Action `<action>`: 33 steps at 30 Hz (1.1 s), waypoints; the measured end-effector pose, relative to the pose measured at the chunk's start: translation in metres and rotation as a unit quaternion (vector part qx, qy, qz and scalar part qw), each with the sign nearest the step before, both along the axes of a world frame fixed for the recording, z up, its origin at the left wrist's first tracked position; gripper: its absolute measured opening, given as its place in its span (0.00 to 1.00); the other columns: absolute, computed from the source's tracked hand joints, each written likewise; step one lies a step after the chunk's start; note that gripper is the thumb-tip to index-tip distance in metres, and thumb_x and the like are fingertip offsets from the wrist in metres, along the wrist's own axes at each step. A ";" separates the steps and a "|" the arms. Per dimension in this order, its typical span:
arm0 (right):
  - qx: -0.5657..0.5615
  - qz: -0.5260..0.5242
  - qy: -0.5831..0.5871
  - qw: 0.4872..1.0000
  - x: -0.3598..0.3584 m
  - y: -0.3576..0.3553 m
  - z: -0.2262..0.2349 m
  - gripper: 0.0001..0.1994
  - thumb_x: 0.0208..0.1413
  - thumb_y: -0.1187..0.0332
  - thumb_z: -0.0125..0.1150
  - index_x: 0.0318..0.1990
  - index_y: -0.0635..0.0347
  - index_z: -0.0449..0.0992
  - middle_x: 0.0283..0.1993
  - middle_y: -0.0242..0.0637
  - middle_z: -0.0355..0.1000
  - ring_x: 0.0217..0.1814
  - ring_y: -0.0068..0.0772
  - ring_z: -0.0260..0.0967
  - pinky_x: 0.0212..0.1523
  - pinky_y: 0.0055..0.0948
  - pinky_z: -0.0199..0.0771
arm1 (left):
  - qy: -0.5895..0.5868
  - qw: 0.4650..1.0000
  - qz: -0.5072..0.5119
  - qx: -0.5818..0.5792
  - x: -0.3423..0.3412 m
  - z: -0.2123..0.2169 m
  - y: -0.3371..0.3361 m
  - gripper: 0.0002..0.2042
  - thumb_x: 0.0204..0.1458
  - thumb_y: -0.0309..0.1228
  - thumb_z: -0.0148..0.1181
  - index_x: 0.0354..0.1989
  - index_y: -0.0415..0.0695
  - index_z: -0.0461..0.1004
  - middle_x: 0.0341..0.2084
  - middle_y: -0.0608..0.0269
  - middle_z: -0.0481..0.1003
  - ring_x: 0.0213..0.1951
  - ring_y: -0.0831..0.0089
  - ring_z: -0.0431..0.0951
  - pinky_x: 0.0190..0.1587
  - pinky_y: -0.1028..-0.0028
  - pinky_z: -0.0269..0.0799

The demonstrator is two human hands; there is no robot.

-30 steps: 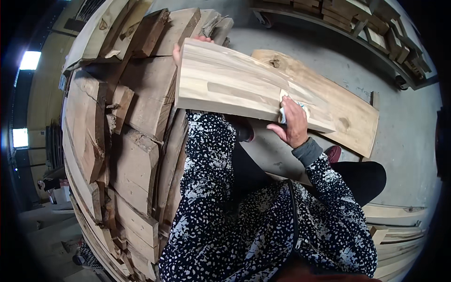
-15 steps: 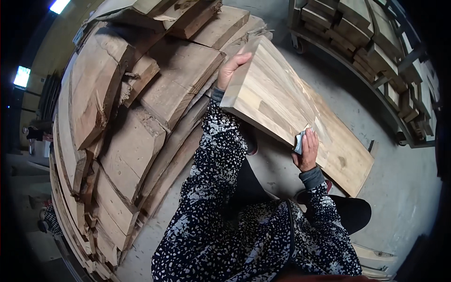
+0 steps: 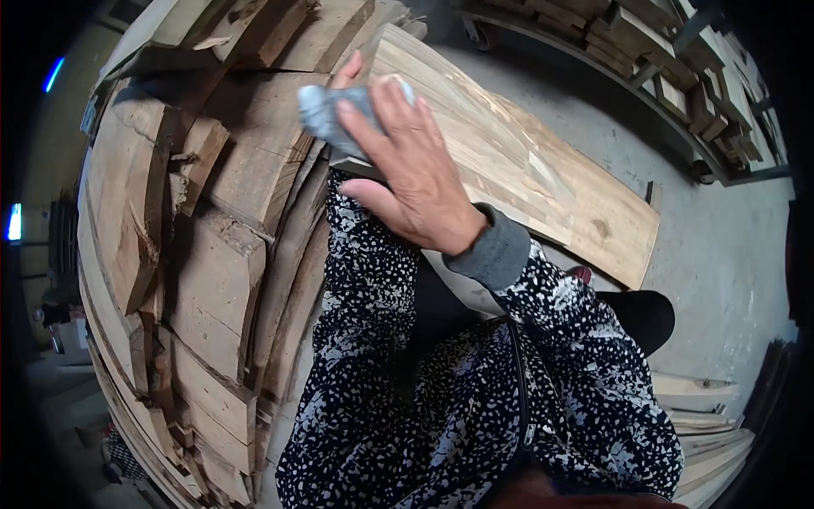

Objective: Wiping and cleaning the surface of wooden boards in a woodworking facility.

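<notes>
A pale wooden panel (image 3: 462, 119) made of joined strips slopes away from me in the middle, its upper left end raised. My left hand (image 3: 348, 71) is at that end; one finger or thumb shows at the edge, and the rest hides behind the cloth and my other hand. In my right hand (image 3: 415, 170) is a crumpled grey-blue cloth (image 3: 318, 114), pressed over the panel's left corner. The fingers lie stretched across the cloth, with the thumb apart. Under the panel's lower right end lies a longer wooden board (image 3: 615, 225).
Rough-edged planks (image 3: 216, 288) are stacked high at my left, close to my left arm. A wheeled rack (image 3: 627, 81) loaded with timber stands at the far right. Pale wood pieces (image 3: 704, 441) lie at the lower right, on the grey concrete floor (image 3: 712, 263).
My right hand has moved with the cloth from the panel's near right edge up and left to its raised end, now covering most of my left hand. The view has shifted slightly.
</notes>
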State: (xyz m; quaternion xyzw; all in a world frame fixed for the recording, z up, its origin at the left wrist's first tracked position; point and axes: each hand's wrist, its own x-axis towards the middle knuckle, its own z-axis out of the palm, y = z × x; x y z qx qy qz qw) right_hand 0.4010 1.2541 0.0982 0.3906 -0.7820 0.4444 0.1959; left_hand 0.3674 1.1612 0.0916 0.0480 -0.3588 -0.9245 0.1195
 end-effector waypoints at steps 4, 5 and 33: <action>-0.017 0.005 -0.024 1.000 0.003 -0.005 -0.016 0.25 0.53 0.60 0.46 0.59 0.50 0.53 0.63 0.46 0.43 0.66 0.44 0.38 0.61 0.42 0.36 | -0.122 0.904 -0.410 0.011 -0.017 0.022 -0.067 0.19 0.51 0.43 0.44 0.40 0.39 0.69 0.34 0.55 0.73 0.38 0.67 0.73 0.43 0.69 0.68; 0.003 -0.049 -0.037 0.998 -0.011 0.027 -0.046 0.25 0.53 0.60 0.46 0.59 0.50 0.53 0.63 0.46 0.43 0.66 0.44 0.38 0.61 0.42 0.36 | -0.126 0.878 -0.460 0.030 -0.050 -0.009 -0.033 0.19 0.51 0.43 0.44 0.40 0.39 0.69 0.34 0.55 0.73 0.38 0.67 0.73 0.43 0.69 0.68; -0.090 -0.262 -0.065 0.959 -0.054 0.072 -0.141 0.17 0.47 0.71 0.47 0.47 0.55 0.67 0.48 0.41 0.66 0.55 0.44 0.57 0.54 0.41 0.51 | -0.068 0.979 -0.187 -0.042 -0.045 -0.020 -0.078 0.23 0.51 0.44 0.42 0.45 0.36 0.65 0.41 0.51 0.70 0.44 0.64 0.70 0.48 0.66 0.63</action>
